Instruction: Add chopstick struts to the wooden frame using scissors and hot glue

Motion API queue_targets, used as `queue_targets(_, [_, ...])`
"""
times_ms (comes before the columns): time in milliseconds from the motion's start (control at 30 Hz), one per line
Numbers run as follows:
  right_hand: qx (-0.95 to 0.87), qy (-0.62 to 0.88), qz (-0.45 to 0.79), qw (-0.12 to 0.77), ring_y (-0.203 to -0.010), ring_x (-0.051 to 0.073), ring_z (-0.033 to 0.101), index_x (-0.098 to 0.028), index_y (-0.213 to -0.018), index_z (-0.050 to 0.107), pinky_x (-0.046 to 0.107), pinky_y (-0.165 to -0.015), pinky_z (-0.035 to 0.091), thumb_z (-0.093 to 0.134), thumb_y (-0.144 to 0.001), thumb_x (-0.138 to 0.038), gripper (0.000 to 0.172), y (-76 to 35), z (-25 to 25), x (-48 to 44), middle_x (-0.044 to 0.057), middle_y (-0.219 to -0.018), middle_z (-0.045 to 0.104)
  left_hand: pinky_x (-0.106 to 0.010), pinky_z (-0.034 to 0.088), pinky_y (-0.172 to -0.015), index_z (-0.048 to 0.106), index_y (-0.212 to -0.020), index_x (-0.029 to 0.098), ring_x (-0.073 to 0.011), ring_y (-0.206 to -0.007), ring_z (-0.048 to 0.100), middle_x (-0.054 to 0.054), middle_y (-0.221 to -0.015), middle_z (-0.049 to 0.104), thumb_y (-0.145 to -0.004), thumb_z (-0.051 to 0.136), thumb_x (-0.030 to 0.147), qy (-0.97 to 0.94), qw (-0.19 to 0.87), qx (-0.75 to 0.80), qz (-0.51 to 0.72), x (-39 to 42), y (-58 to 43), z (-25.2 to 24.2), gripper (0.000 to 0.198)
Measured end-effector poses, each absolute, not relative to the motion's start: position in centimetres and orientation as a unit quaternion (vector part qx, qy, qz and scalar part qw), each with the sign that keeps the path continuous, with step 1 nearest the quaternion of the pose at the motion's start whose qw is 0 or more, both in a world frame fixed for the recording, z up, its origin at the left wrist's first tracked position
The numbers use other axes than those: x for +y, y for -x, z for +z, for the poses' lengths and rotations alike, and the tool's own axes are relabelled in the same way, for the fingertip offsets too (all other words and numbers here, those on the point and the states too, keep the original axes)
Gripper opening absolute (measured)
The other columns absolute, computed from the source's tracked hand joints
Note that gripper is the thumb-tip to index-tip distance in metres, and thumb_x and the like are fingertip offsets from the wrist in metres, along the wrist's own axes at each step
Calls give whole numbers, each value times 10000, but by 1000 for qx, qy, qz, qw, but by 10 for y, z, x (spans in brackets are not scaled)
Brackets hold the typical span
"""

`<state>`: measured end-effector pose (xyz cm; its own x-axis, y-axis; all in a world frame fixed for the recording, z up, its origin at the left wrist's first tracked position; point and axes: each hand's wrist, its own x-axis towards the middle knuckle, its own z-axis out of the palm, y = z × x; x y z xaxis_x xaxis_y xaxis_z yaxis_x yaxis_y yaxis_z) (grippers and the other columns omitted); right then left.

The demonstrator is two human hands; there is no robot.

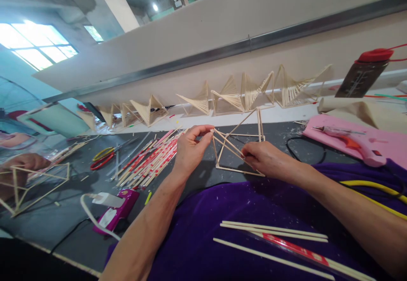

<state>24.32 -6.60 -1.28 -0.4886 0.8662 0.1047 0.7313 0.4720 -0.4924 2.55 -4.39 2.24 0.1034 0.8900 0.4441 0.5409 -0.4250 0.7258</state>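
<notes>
A frame of thin wooden chopsticks stands on the dark table in front of me. My left hand is closed, with thumb and forefinger pinching the upper left corner of this frame, where sticks meet. From there a chopstick slants down to my right hand, whose fingers are closed around its lower end. Whether that stick is fixed to the corner, I cannot tell. Several loose chopsticks, some in a red and transparent wrapper, lie on the purple cloth over my lap.
Wrapped chopsticks, red-and-yellow-handled scissors and a pink power strip lie left. A glue gun rests right on pink material. Finished-looking stick models line the wall. A bottle stands right. Another person's hand holds a frame.
</notes>
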Motion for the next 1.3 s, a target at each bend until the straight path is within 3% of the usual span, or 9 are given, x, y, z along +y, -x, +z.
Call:
queue_targets(367, [-842,475,194,165,-677,136,557,-150,-878,645,222,-590,345,441,-830,-167,211,-243,-11,-67,66,-809,666,-227,494,-602,666,-1066,212,-152,-813,621,-42,-952,691,-790,587,321,-710,199,493,462,-44,-27,21,306])
queue_targets(1300, [-841,487,160,172,-675,143,596,-152,-855,693,230,-587,363,483,-813,-191,218,-246,-7,-65,55,-782,692,-233,519,-671,709,-988,234,-135,-797,639,-9,-939,702,-795,599,307,-738,156,494,432,-46,-27,28,233])
